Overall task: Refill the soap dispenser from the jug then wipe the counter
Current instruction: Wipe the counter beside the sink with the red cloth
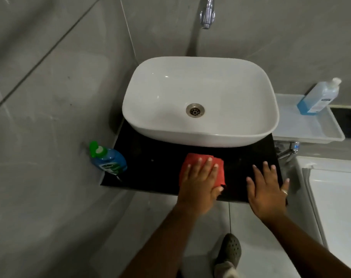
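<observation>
A folded red cloth (192,158) lies on the black counter (154,167) just in front of the white basin (200,101). My left hand (200,183) presses flat on the cloth with fingers spread. My right hand (267,189) rests palm down on the bare counter to the right, fingers apart, holding nothing. A blue soap dispenser with a green pump (107,159) stands at the counter's left end against the wall. A clear bottle of blue liquid with a white cap (319,97) stands on a white tray (303,127) to the right of the basin.
A chrome tap (207,13) juts from the grey tiled wall above the basin. A small chrome valve (288,150) sits below the tray. A white appliance top (335,197) lies at the right. My shoe (229,250) is on the tiled floor below.
</observation>
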{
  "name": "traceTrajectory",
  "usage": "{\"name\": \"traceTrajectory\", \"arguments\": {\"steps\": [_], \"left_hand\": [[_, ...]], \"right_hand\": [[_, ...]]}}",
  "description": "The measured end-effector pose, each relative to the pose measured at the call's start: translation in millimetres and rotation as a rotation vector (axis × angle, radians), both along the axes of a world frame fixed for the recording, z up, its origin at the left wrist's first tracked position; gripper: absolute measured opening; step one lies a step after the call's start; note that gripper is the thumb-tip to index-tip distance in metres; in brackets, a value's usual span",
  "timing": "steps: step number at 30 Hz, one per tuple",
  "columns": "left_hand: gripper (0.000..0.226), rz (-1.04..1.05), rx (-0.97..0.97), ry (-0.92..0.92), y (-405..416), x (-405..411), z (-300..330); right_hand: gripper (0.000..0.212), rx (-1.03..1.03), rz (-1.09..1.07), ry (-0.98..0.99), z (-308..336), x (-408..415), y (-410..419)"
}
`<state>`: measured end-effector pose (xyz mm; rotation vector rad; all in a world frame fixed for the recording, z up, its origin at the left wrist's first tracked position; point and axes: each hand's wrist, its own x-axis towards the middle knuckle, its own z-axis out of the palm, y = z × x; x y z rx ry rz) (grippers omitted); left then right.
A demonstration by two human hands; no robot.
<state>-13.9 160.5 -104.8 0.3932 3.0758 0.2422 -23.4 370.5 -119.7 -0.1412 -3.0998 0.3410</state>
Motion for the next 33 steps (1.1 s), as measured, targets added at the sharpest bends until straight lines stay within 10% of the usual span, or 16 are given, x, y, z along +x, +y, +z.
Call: {"name": "traceTrajectory", "arguments": {"steps": [11, 18, 27, 33], "left_hand": [[0.069, 0.807, 0.187, -0.019, -27.8, -1.5, 4.1], [0.067, -0.008, 0.023, -0.011, -37.5, 31.1, -3.1], [0.071, 0.825, 0.197, -0.065, -21.0, -1.3, 11.0], [0.076, 0.385, 0.136, -0.135, 68.5, 19.6, 10.6]], "right_hand": [[0.059, 0.049, -0.014, 0.010, -3.1, 0.6, -1.1], [0.058, 0.053, 0.006, 0.030, -9.7, -0.1, 2.2], [0.059, 0.074, -0.001, -0.011, -2.2, 0.7, -1.2], [0.056, 0.057, 0.021, 0.010, -8.6, 0.0, 2.2]]}}
